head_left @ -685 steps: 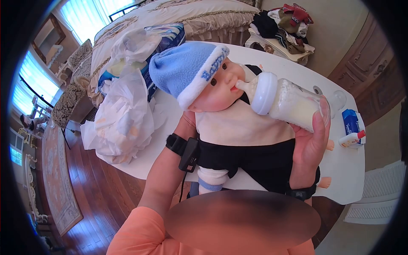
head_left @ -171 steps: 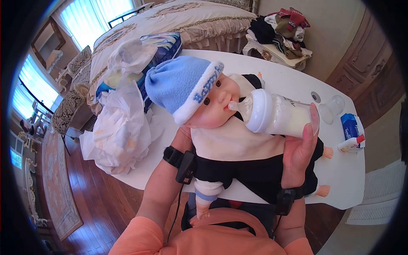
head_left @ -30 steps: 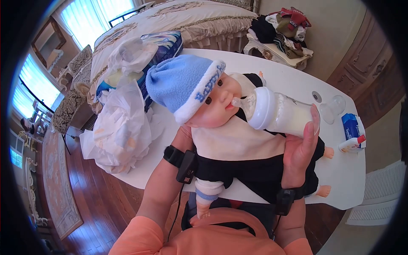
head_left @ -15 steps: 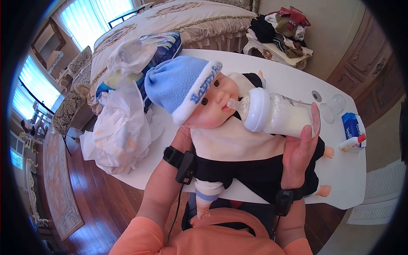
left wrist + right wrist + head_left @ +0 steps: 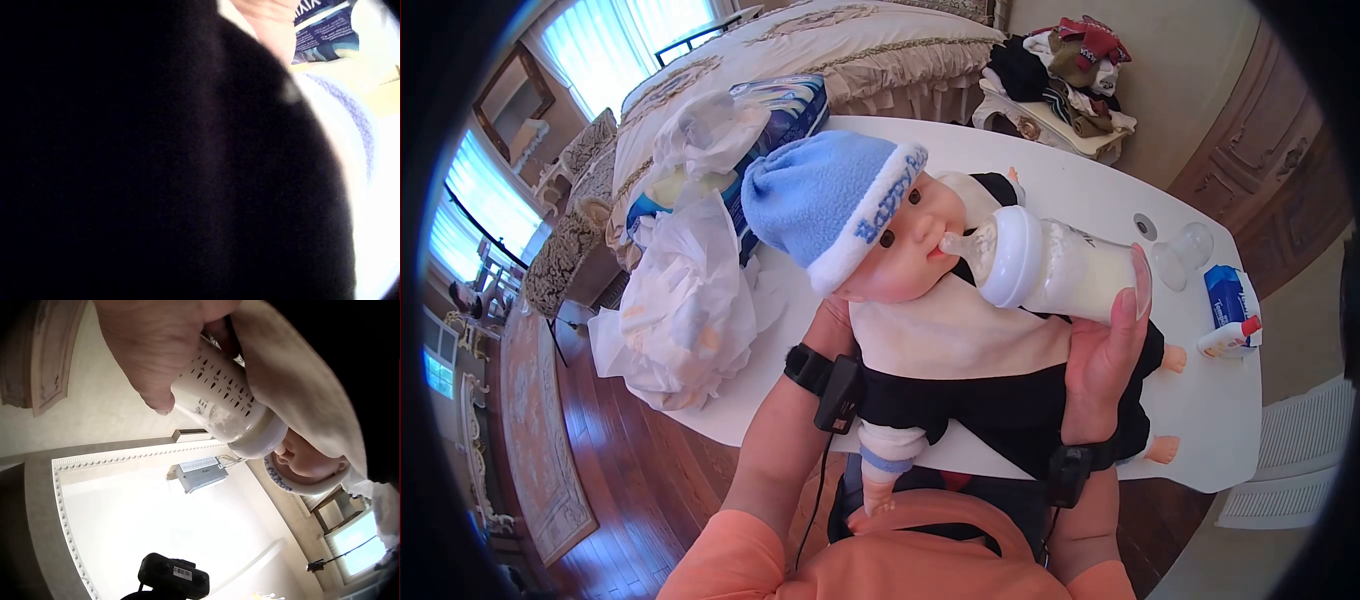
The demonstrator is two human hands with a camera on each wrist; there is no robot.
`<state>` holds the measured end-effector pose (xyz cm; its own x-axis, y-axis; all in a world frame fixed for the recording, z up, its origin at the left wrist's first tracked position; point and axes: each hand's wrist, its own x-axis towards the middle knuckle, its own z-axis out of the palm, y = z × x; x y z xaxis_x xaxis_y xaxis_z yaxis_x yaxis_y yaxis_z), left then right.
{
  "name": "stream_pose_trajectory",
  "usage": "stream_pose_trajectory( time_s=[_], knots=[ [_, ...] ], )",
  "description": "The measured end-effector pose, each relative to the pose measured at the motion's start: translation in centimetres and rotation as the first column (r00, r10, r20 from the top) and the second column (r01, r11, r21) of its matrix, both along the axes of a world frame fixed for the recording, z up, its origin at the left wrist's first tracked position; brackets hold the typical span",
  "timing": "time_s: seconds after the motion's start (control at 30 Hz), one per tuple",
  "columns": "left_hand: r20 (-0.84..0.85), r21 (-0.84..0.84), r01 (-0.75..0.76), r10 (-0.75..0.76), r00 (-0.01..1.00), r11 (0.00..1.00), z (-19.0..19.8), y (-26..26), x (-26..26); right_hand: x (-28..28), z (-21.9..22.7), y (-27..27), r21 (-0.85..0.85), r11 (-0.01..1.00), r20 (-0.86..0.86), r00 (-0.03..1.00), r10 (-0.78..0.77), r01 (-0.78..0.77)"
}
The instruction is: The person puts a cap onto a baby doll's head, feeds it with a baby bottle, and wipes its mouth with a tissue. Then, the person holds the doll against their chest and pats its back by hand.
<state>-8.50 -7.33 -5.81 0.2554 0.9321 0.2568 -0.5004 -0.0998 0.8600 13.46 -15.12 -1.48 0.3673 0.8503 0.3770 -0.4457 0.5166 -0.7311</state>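
A baby doll (image 5: 965, 330) in a blue fleece hat (image 5: 825, 205) lies face up across the person's lap and the table edge, in a cream and black outfit. My right hand (image 5: 1105, 370) grips the base end of a baby bottle (image 5: 1080, 275), thumb along its near side. White milk fills part of the tilted bottle, and its nipple (image 5: 955, 245) is at the doll's mouth. In the right wrist view, measuring marks show on the bottle wall. My left hand (image 5: 835, 322) reaches under the doll's neck, its fingers hidden; black cloth blocks most of the left wrist view.
On the white table (image 5: 1200, 400), a crumpled white plastic bag (image 5: 685, 300) and a blue diaper pack (image 5: 785, 110) stand left. To the right are a clear bottle cap (image 5: 1195, 245), a blue tissue pack (image 5: 1225, 295) and a red-capped white bottle (image 5: 1228, 340).
Since the oldest frame, doll and bottle have shifted slightly left and down in view. Over the last second, the bottle moves only slightly, its nipple staying at the doll's mouth.
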Motion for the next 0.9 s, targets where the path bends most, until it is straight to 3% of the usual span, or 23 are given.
stream_pose_trajectory(
  time_s=[0.07, 0.13, 0.17, 0.23, 0.27, 0.33, 0.37, 0.43, 0.57, 0.63, 0.67, 0.73, 0.87, 0.9],
  knots=[
    [0.005, -0.011, -0.015, 0.015, 1.000, 1.000, 0.4, -0.3, 0.1, 0.0, 0.0, 0.0, -0.005, 1.000, 0.000, 1.000, 0.004, -0.004],
    [0.237, -0.116, 0.085, -0.056, 0.970, 0.990, 0.6, -0.4, 0.2, 0.0, 0.0, 0.0, -0.012, 1.000, 0.002, 1.000, -0.011, 0.011],
    [0.237, -0.116, 0.085, -0.056, 0.970, 0.990, 0.5, -0.4, 0.1, -0.1, 0.1, 0.0, -0.013, 1.000, 0.002, 1.000, -0.011, 0.011],
    [-0.194, 0.138, -0.066, 0.092, 0.977, 0.988, 0.2, -0.3, -0.1, -0.1, 0.1, 0.0, -0.014, 1.000, 0.007, 1.000, -0.012, 0.012],
    [-0.194, 0.138, -0.066, 0.092, 0.977, 0.988, 0.2, -0.2, -0.1, -0.1, 0.1, 0.0, -0.014, 1.000, 0.007, 1.000, -0.012, 0.012],
    [0.198, -0.053, 0.091, -0.079, 0.977, 0.994, 0.2, -0.2, -0.3, 0.0, 0.0, 0.0, -0.013, 1.000, 0.008, 1.000, -0.002, 0.002],
    [0.198, -0.053, 0.091, -0.079, 0.977, 0.994, 0.1, -0.1, -0.4, 0.0, 0.0, 0.0, -0.012, 1.000, 0.008, 1.000, -0.002, 0.002],
    [0.050, -0.005, 0.026, -0.026, 0.998, 1.000, 0.1, -0.1, -0.4, 0.1, 0.0, 0.0, -0.014, 1.000, 0.008, 1.000, 0.006, -0.006],
    [0.071, -0.011, 0.031, -0.031, 0.997, 0.999, 0.3, -0.1, -0.2, 0.0, 0.1, 0.0, -0.012, 1.000, 0.002, 1.000, -0.006, 0.006],
    [-0.140, 0.083, 0.019, -0.008, 0.990, 0.996, 0.4, -0.2, -0.2, 0.0, 0.1, 0.0, -0.024, 1.000, -0.004, 1.000, -0.008, 0.008],
    [-0.140, 0.083, 0.019, -0.008, 0.990, 0.996, 0.3, -0.1, -0.2, 0.0, 0.1, 0.0, -0.024, 1.000, -0.004, 1.000, -0.008, 0.008],
    [0.007, 0.043, 0.055, -0.055, 0.998, 0.998, -0.1, 0.1, -0.2, -0.1, 0.1, 0.0, -0.024, 1.000, -0.008, 1.000, -0.012, 0.012],
    [-0.025, 0.025, 0.011, -0.011, 1.000, 1.000, -0.7, 0.5, -0.4, 0.0, 0.1, 0.0, -0.021, 1.000, -0.013, 1.000, -0.014, 0.014],
    [0.171, -0.044, 0.106, -0.097, 0.980, 0.993, -0.6, 0.5, -0.5, 0.0, 0.1, 0.0, -0.022, 1.000, -0.014, 1.000, -0.014, 0.013]
  ],
)
